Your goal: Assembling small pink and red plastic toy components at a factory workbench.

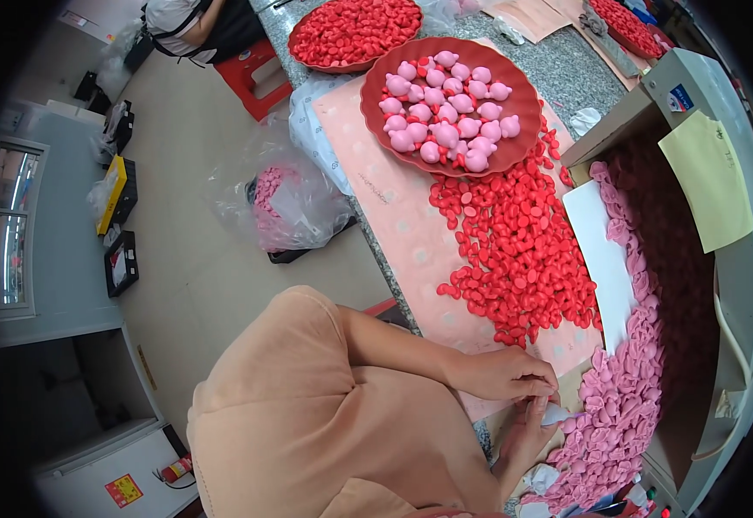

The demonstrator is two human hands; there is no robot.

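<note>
My left hand [506, 374] and my right hand [526, 434] meet at the table's near edge. Their fingers are bent and pressed together at the tips. What they pinch is mostly hidden; a small whitish piece [554, 415] shows beside the fingertips. Right of the hands lies a heap of soft pink pieces [614, 414], running up along a white board [601, 259]. Beyond my left hand spreads a pile of small red pieces [523, 250] on a pink sheet [393, 216]. Above that pile stands a red scalloped tray [376, 112] with pink rounded figures and some red pieces.
A grey box-like housing [721, 78] with a yellow-green paper note [708, 177] rises at the right. Another tray of red pieces [355, 33] stands at the far end. On the floor are a plastic bag [303, 207] and a red stool [251, 82]. Another person [191, 26] sits beyond.
</note>
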